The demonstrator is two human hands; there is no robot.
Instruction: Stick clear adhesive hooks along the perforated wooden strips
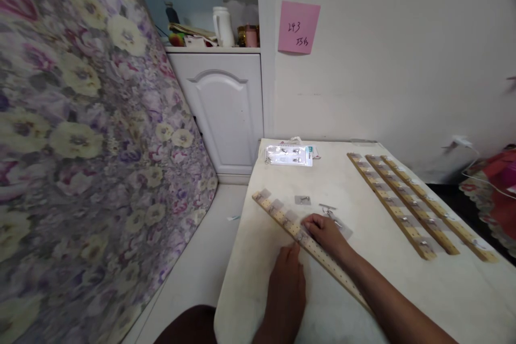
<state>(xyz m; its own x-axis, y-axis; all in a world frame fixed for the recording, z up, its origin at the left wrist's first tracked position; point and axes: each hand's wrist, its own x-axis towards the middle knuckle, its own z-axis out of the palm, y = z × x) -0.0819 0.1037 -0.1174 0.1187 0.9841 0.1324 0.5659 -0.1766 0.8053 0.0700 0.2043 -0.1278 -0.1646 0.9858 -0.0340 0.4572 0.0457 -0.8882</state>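
A long wooden strip with rows of holes (282, 219) lies slanted across the white table (403, 290), several clear adhesive hooks stuck along its far end. My right hand (327, 234) rests on the strip near its middle, fingers curled and pressing down on it. Beside it, my left hand (287, 285) lies flat on the table against the strip's near side, fingertips touching the wood. Two loose clear hooks (303, 200) (328, 208) lie on the table just beyond my right hand.
Three more wooden strips with hooks (407, 204) lie side by side at the right. A clear packet of hooks (289, 155) sits at the table's far edge. A floral mattress (80, 145) leans at the left, a white cabinet (221, 113) behind, a pink note (298, 27) on the wall.
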